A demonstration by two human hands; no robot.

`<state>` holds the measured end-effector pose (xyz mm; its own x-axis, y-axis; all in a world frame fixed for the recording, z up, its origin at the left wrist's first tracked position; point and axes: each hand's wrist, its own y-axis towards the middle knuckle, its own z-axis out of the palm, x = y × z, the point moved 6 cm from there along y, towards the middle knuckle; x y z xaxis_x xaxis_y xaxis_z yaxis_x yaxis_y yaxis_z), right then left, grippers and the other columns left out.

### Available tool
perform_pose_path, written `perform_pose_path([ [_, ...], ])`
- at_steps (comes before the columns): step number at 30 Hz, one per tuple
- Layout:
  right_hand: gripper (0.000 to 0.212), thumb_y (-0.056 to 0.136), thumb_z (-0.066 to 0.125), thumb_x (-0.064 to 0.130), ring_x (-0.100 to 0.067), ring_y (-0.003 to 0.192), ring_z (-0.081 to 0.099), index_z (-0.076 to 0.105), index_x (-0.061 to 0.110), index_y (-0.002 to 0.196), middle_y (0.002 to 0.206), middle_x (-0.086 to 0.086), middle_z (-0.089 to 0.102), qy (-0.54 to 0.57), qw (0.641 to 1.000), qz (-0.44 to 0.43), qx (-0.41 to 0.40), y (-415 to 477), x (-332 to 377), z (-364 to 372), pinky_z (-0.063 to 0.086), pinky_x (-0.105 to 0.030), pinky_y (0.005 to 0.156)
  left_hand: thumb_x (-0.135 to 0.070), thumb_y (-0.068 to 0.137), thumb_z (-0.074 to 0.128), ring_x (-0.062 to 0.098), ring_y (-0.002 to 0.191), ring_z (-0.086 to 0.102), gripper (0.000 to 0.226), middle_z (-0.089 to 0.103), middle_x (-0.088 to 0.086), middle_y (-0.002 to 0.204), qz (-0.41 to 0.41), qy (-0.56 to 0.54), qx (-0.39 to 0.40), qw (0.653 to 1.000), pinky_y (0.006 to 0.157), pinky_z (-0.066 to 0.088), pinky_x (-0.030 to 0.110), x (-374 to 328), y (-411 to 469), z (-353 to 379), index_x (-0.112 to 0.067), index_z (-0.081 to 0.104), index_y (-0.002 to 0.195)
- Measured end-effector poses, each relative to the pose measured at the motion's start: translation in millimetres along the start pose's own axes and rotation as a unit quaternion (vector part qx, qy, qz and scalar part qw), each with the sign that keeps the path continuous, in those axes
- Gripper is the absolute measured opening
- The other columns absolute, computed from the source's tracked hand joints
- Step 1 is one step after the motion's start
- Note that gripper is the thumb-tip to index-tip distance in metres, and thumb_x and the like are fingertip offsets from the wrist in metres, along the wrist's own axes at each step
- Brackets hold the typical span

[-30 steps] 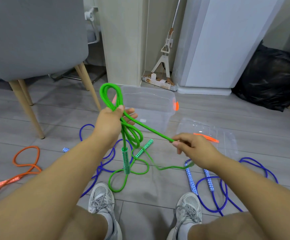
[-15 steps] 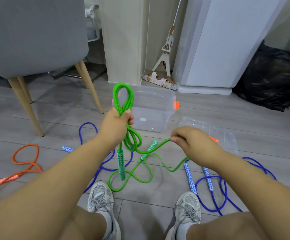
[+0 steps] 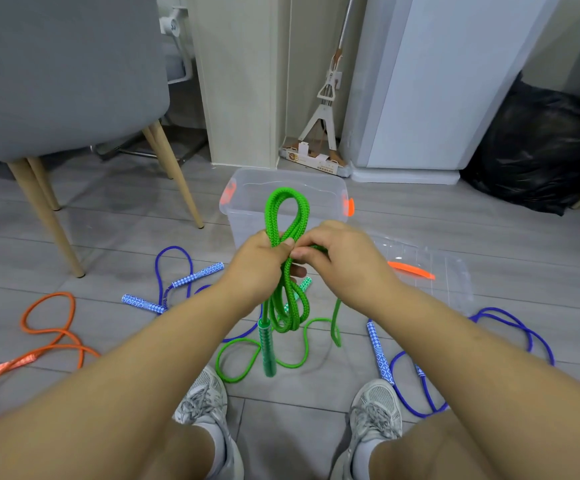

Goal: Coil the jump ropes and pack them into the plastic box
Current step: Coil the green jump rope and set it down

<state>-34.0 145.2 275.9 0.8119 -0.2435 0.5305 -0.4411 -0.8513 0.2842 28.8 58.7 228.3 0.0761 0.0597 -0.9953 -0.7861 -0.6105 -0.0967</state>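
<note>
Grey floor point(image 3: 108, 237) bears the open plastic box point(image 3: 247, 220); left hand point(image 3: 254, 268) and right hand point(image 3: 345, 265) clench green rope point(image 3: 270, 220).

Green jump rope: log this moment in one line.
step: coiling | left hand: grips green jump rope loops | right hand: pinches its loose strand | plastic box: open, behind hands

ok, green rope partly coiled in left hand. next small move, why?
Probably the right hand slides down the loose strand and brings another loop to the left hand: the green rope has a few loops gathered, but slack trails on the floor.
</note>
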Motion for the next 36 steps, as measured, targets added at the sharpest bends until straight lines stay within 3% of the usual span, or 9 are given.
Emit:
perform_pose_path([
  [7, 0.021, 0.081, 0.069, 0.027, -0.014, 0.081, 0.052, 0.062, 0.009, 0.089, 0.083, 0.003, 0.057, 0.014, 0.997, 0.028, -0.065, 0.6, -6.5, 0.6, 0.037, -0.023, 0.069, -0.013, 0.099, 0.041, 0.015, 0.051, 0.046, 0.019, 0.049, 0.003, 0.062, -0.014, 0.033, -0.036, 0.999, 0.056, 0.040, 0.026, 4.8, 2.4, -2.4, -0.007, 0.051, 0.083],
  [14, 0.020, 0.087, 0.062, 0.034, -0.016, 0.074, 0.055, 0.063, 0.014, 0.088, 0.076, 0.001, 0.062, 0.026, 0.995, 0.092, -0.007, -10.6, -36.8, -4.3, 0.042, -0.027, 0.067, -0.015, 0.100, 0.039, 0.012, 0.048, 0.036, 0.019, 0.042, 0.003, 0.063, -0.019, 0.018, -0.071, 0.997, 0.047, 0.028, 0.022, 4.9, 10.1, -16.5, -0.012, 0.039, 0.081],
  [18, 0.015, 0.091, 0.056, 0.031, -0.010, 0.066, 0.048, 0.062, 0.018, 0.085, 0.066, 0.009, 0.054, -0.002, 0.994, 0.108, 0.020, -27.1, -66.4, -14.8, 0.037, -0.023, 0.060, -0.013, 0.101, 0.037, 0.003, 0.040, 0.037, 0.010, 0.039, 0.002, 0.064, 0.000, -0.016, -0.100, 0.995, 0.039, 0.027, 0.014, -3.6, 12.7, -42.0, -0.007, 0.040, 0.093],
  [22, 0.018, 0.095, 0.048, 0.025, -0.008, 0.071, 0.048, 0.063, 0.020, 0.103, 0.073, 0.010, 0.053, -0.023, 0.991, 0.127, 0.036, -41.9, -91.5, -20.7, 0.035, -0.024, 0.064, -0.018, 0.100, 0.040, 0.002, 0.037, 0.034, 0.019, 0.037, 0.002, 0.063, 0.018, -0.020, -0.128, 0.991, 0.039, 0.026, 0.014, -9.0, 11.9, -58.1, -0.014, 0.038, 0.082],
  [24, 0.027, 0.097, 0.043, 0.018, -0.015, 0.082, 0.049, 0.060, 0.022, 0.117, 0.085, 0.000, 0.055, -0.034, 0.991, 0.128, 0.031, -44.4, -96.7, -21.5, 0.032, -0.024, 0.070, -0.025, 0.098, 0.045, 0.008, 0.043, 0.029, 0.024, 0.033, 0.001, 0.061, 0.038, -0.001, -0.124, 0.992, 0.042, 0.025, 0.018, -10.4, 11.1, -59.9, -0.017, 0.036, 0.078],
  [28, 0.038, 0.095, 0.042, 0.004, -0.003, 0.076, 0.045, 0.057, 0.020, 0.125, 0.082, 0.010, 0.048, 0.008, 0.996, 0.091, -0.005, -35.9, -78.8, -18.0, 0.032, -0.005, 0.070, -0.024, 0.093, 0.055, 0.012, 0.047, 0.023, 0.021, 0.023, 0.003, 0.061, 0.073, 0.075, -0.074, 0.992, 0.051, 0.020, 0.029, -7.0, 11.5, -50.0, -0.019, 0.040, 0.080],
  [31, 0.030, 0.094, 0.047, 0.009, -0.001, 0.065, 0.049, 0.057, 0.023, 0.118, 0.079, 0.010, 0.059, 0.070, 0.993, 0.090, -0.042, -25.6, -62.4, -12.9, 0.038, -0.010, 0.066, -0.019, 0.095, 0.053, 0.014, 0.051, 0.023, 0.027, 0.023, 0.003, 0.062, 0.061, 0.048, -0.048, 0.996, 0.053, 0.019, 0.029, -3.4, 11.7, -38.2, -0.018, 0.036, 0.074],
  [33, 0.015, 0.093, 0.051, 0.012, -0.004, 0.057, 0.050, 0.054, 0.025, 0.099, 0.077, 0.010, 0.064, 0.125, 0.984, 0.110, -0.061, -20.0, -54.7, -8.7, 0.042, -0.017, 0.063, -0.018, 0.096, 0.050, 0.015, 0.051, 0.027, 0.032, 0.030, 0.001, 0.060, 0.053, 0.037, -0.050, 0.997, 0.053, 0.024, 0.028, -2.4, 11.1, -31.7, -0.018, 0.033, 0.070],
  [36, 0.016, 0.091, 0.055, 0.014, -0.010, 0.057, 0.052, 0.052, 0.026, 0.080, 0.076, 0.006, 0.065, 0.147, 0.978, 0.126, -0.083, -14.7, -45.0, -3.4, 0.047, -0.027, 0.065, -0.025, 0.095, 0.052, 0.018, 0.054, 0.041, 0.025, 0.048, 0.002, 0.060, 0.057, 0.069, -0.074, 0.993, 0.059, 0.035, 0.031, -1.1, 10.3, -29.0, -0.011, 0.044, 0.075],
])
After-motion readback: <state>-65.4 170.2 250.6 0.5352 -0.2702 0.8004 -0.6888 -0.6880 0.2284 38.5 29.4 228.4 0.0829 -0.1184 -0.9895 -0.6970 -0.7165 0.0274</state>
